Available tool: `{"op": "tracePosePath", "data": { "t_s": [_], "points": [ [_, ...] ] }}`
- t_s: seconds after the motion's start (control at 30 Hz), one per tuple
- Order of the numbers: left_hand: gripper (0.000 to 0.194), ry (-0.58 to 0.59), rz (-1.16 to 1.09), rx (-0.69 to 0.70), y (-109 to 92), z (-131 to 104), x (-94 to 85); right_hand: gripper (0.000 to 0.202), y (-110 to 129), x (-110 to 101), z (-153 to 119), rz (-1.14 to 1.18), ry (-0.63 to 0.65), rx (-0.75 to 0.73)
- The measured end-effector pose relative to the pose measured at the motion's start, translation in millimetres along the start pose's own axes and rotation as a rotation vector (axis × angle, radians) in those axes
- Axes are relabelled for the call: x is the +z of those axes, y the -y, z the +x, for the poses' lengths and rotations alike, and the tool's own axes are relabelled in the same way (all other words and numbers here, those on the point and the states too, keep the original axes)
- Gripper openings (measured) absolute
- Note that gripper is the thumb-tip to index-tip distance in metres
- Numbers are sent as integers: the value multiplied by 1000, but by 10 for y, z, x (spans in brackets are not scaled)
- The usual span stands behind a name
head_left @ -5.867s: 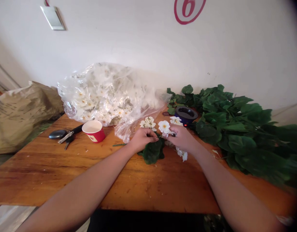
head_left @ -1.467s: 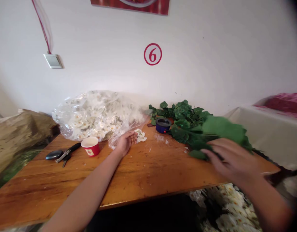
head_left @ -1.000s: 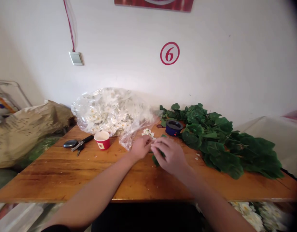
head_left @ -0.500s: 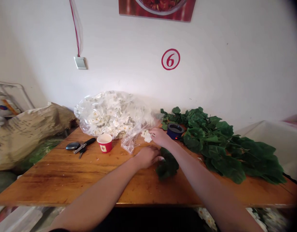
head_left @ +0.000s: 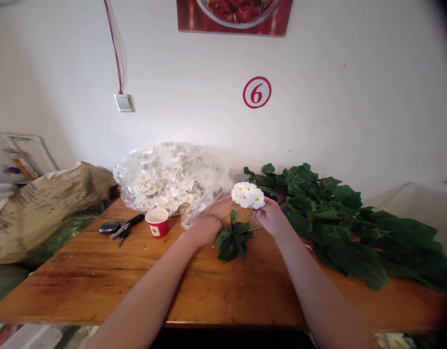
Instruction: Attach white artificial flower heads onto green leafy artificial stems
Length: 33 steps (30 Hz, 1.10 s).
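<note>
My right hand (head_left: 267, 214) is closed around the stem of a cluster of white artificial flowers (head_left: 248, 195) with yellow centres, held above the table. My left hand (head_left: 208, 230) is curled at the mouth of a clear plastic bag (head_left: 168, 177) full of more such flowers. Its fingertips are hidden, so what it grips cannot be made out. Just right of that hand is a small sprig of green artificial leaves (head_left: 231, 242), its thin stem pointing right. A dark round pot (head_left: 273, 196) is mostly hidden behind my right hand.
A large heap of green leaf stems (head_left: 328, 218) covers the table's right side. On the left stand a red and white paper cup (head_left: 157, 223), a dark oval object (head_left: 109, 227) and scissors or pliers with a black handle (head_left: 127, 226). The wooden table (head_left: 100, 286) meets the wall.
My right hand has drawn the white flower cluster away from the bag's mouth, rightward and up. My left hand has moved left, and the leaf sprig now shows beside it. The view has shifted slightly.
</note>
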<state>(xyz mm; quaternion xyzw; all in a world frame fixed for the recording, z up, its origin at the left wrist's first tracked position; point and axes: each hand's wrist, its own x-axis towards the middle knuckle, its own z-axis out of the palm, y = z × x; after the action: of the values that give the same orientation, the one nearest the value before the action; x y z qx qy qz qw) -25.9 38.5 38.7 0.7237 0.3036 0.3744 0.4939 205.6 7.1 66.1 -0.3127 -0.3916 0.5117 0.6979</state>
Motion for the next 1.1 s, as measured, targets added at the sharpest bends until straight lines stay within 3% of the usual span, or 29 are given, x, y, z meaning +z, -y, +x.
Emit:
{"op": "tracePosePath", "data": {
  "t_s": [0.1, 0.2, 0.3, 0.47, 0.57, 0.67, 0.87, 1.0, 1.1],
  "points": [
    [23, 185, 305, 108, -91, 13, -134, 25, -84, -4, -17, 45, -52, 58],
    [17, 103, 309, 147, -251, 1, -138, 25, -105, 40, -69, 36, -29, 58],
    [13, 46, 211, 113, -399, -42, 14, 23, -156, 129, -139, -12, 31, 49],
    [31, -50, 100, 153, -498, -85, 276, 13, -324, 240, -247, -255, 80, 80],
    [41, -78, 68, 171, -464, -76, 293, 7, -364, 255, -298, -584, 112, -36],
    [34, -84, 61, 144, -372, -63, 266, 12, -326, 271, -342, -872, 187, -244],
    [35, -85, 20, 135, -265, -23, 269, 21, -204, 251, -355, -1242, 331, -582],
    [24, -102, -6, 151, -311, 8, 285, 17, -177, 190, -327, -1398, 166, -691],
    [19, -120, -17, 160, -332, 18, 290, 24, -169, 175, -309, -1271, 94, -606]
  ]
}}
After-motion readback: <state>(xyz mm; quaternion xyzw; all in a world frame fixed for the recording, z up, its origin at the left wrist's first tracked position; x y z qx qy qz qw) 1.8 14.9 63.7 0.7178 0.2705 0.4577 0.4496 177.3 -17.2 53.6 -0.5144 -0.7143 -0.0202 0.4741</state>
